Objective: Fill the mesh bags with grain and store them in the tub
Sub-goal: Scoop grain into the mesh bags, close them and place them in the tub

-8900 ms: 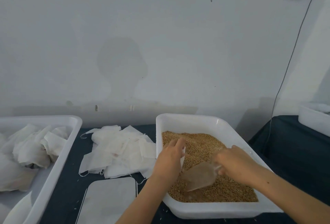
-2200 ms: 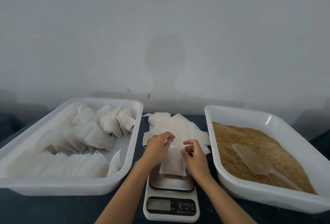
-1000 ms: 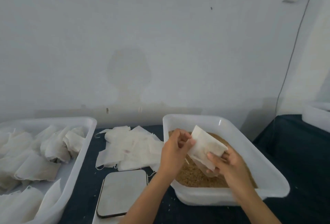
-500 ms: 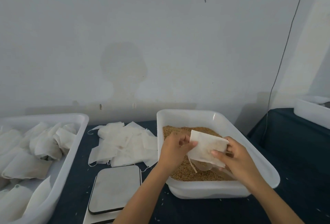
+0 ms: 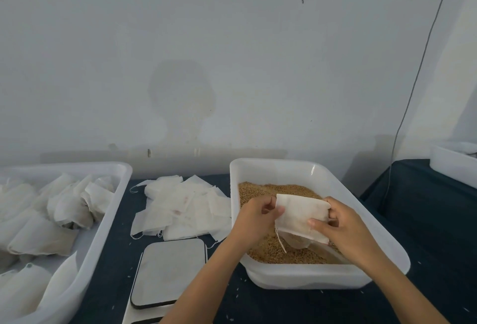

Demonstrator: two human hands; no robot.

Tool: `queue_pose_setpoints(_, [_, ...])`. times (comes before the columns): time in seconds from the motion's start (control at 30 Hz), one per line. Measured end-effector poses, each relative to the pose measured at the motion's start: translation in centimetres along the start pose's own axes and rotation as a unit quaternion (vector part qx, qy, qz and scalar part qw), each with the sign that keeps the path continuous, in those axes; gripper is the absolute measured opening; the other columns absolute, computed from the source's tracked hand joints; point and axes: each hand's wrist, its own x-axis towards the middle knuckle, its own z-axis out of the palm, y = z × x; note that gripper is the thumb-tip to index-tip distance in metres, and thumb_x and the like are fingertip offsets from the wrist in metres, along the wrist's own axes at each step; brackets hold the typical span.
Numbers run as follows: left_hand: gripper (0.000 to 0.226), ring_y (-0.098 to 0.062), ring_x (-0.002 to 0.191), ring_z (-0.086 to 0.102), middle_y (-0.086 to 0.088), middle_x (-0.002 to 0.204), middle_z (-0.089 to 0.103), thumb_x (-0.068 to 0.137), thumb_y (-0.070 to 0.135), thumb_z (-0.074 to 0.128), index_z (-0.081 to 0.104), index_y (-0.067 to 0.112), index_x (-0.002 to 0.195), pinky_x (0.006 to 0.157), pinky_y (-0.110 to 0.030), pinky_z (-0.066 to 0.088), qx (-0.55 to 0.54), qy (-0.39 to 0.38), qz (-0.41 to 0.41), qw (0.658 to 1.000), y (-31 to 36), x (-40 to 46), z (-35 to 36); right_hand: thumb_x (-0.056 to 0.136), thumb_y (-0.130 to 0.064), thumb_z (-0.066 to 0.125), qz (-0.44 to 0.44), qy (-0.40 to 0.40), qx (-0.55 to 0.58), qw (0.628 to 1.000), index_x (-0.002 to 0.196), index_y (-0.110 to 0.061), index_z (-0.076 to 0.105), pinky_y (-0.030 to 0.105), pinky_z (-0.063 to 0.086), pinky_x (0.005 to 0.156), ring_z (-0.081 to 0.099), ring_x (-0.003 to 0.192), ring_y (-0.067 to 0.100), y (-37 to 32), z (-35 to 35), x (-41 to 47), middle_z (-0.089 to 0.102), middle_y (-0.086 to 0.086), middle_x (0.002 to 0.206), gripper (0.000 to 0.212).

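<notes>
I hold one white mesh bag [image 5: 299, 214] flat over the grain tub [image 5: 317, 170]. My left hand [image 5: 255, 216] pinches its left edge, and my right hand [image 5: 343, 225] grips its right edge with the thumb on top. A drawstring hangs from the bag's lower left corner. Brown grain [image 5: 268, 248] fills the tub under my hands. A clear plastic scoop [image 5: 296, 242] lies in the grain, partly hidden below the bag. At the left, a second white tub [image 5: 113, 210] holds several filled bags [image 5: 69, 205].
A heap of empty mesh bags [image 5: 180, 207] lies on the dark cloth between the tubs. A scale [image 5: 169, 272] sits in front of it. Another white tub [image 5: 454, 163] is at the far right, beside a hanging cable [image 5: 413, 86]. Loose grains dot the cloth.
I brought an empty bag from the scale area over the grain tub. In the last second both hands lowered the bag slightly and flattened it.
</notes>
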Motion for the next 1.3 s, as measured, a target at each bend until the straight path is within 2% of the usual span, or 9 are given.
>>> queue_pose_setpoints(0.13, [0.021, -0.012, 0.07, 0.045, 0.0, 0.074, 0.051, 0.095, 0.019, 0.053, 0.052, 0.012, 0.076, 0.068, -0.027, 0.036, 0.023, -0.023, 0.056, 0.998, 0.7, 1.2, -0.4, 0.079, -0.017, 0.074, 0.047, -0.039, 0.039, 0.997, 0.095, -0.019, 0.062, 0.015, 0.05, 0.055, 0.065, 0.076, 0.005, 0.2, 0.6, 0.0, 0.067, -0.006, 0.088, 0.02])
queue_pose_setpoints(0.23, [0.026, -0.003, 0.062, 0.041, 0.014, 0.065, 0.048, 0.093, 0.015, 0.056, 0.049, 0.022, 0.069, 0.063, -0.019, 0.033, 0.053, -0.049, 0.115, 0.991, 1.5, 1.9, -0.9, 0.078, -0.012, 0.074, 0.068, -0.083, 0.07, 0.992, 0.095, -0.018, 0.062, 0.01, 0.048, 0.052, 0.066, 0.072, -0.002, -0.1, 1.1, 0.2, 0.072, -0.012, 0.082, 0.021])
queue_pose_setpoints(0.37, [0.018, -0.002, 0.06, 0.04, 0.013, 0.063, 0.049, 0.09, 0.012, 0.059, 0.055, 0.014, 0.072, 0.06, -0.017, 0.031, 0.134, -0.108, 0.181, 0.968, 2.5, 2.3, -1.8, 0.074, -0.016, 0.078, 0.071, -0.085, 0.095, 0.989, 0.098, -0.024, 0.063, 0.013, 0.048, 0.056, 0.066, 0.076, -0.003, -1.0, 1.9, 0.8, 0.072, -0.017, 0.085, 0.029])
queue_pose_setpoints(0.5, [0.008, -0.011, 0.074, 0.053, -0.001, 0.082, 0.063, 0.088, 0.01, 0.063, 0.062, 0.005, 0.081, 0.072, -0.028, 0.042, 0.197, -0.139, 0.23, 0.943, 3.0, 2.2, -2.2, 0.077, -0.02, 0.076, 0.067, -0.045, 0.073, 0.994, 0.09, -0.019, 0.066, 0.024, 0.053, 0.052, 0.067, 0.078, 0.01, -1.5, 3.3, 1.1, 0.071, -0.001, 0.086, 0.016])
queue_pose_setpoints(0.57, [0.005, -0.012, 0.085, 0.058, -0.003, 0.093, 0.063, 0.086, 0.01, 0.065, 0.063, 0.006, 0.089, 0.08, -0.028, 0.046, 0.173, -0.111, 0.222, 0.953, 2.6, 1.9, -2.2, 0.079, -0.019, 0.074, 0.08, -0.007, 0.104, 0.991, 0.086, -0.016, 0.065, 0.036, 0.057, 0.057, 0.066, 0.082, 0.023, -1.6, 3.9, 1.2, 0.07, 0.009, 0.086, 0.012])
queue_pose_setpoints(0.7, [0.021, -0.006, 0.091, 0.059, 0.006, 0.103, 0.058, 0.083, 0.015, 0.07, 0.056, 0.019, 0.098, 0.081, -0.019, 0.05, 0.058, 0.016, 0.135, 0.989, 1.1, 0.9, -2.8, 0.079, -0.014, 0.074, 0.122, 0.043, 0.228, 0.965, 0.086, -0.021, 0.063, 0.032, 0.053, 0.058, 0.063, 0.082, 0.022, -1.8, 5.0, 1.0, 0.067, 0.008, 0.088, 0.015])
queue_pose_setpoints(0.9, [0.009, -0.015, 0.07, 0.059, -0.002, 0.078, 0.066, 0.084, 0.015, 0.069, 0.062, 0.015, 0.078, 0.071, -0.035, 0.052, -0.051, 0.104, 0.082, 0.99, 0.5, -1.5, -4.9, 0.075, -0.01, 0.074, 0.125, 0.088, 0.382, 0.911, 0.09, -0.025, 0.063, 0.037, 0.055, 0.072, 0.064, 0.086, 0.018, -4.6, 7.4, 0.8, 0.069, -0.001, 0.088, 0.024])
queue_pose_setpoints(1.1, [0.016, -0.01, 0.065, 0.06, 0.007, 0.069, 0.062, 0.091, 0.012, 0.059, 0.054, 0.017, 0.077, 0.056, -0.024, 0.053, -0.094, 0.237, 0.067, 0.965, -0.9, -5.2, -8.9, 0.076, -0.014, 0.075, 0.069, 0.016, 0.355, 0.932, 0.092, -0.023, 0.065, 0.04, 0.058, 0.074, 0.067, 0.085, 0.019, -8.7, 12.0, 0.1, 0.071, 0.001, 0.088, 0.021])
queue_pose_setpoints(1.3, [0.013, -0.006, 0.059, 0.057, 0.007, 0.069, 0.058, 0.092, 0.023, 0.058, 0.052, 0.021, 0.08, 0.059, -0.027, 0.054, 0.054, 0.26, 0.011, 0.964, -4.5, -9.2, -11.6, 0.075, -0.025, 0.077, 0.015, 0.018, 0.197, 0.98, 0.079, -0.001, 0.054, 0.03, 0.049, 0.055, 0.061, 0.067, 0.024, -9.7, 17.9, -1.8, 0.063, 0.015, 0.077, 0.034])
